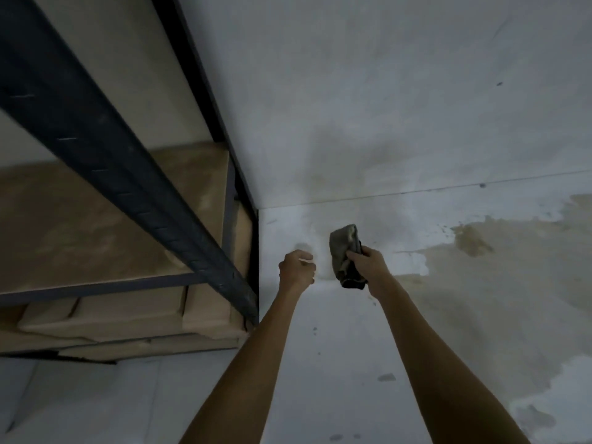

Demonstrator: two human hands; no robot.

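The right hand [368, 264] keeps a firm grip round the lower half of a dark rag [343, 245], and the rag's top pokes up past the fingers. The left hand [297, 267] is a fist, holding nothing. Both hang over the floor [320, 363], near its corner by the shelf [128, 187]. If the fingers go loose, the rag could drop. It could also smear the brown stain [480, 283] wider.

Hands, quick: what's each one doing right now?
Left hand: closed fist, nothing visible in it.
Right hand: holding a dark cloth.
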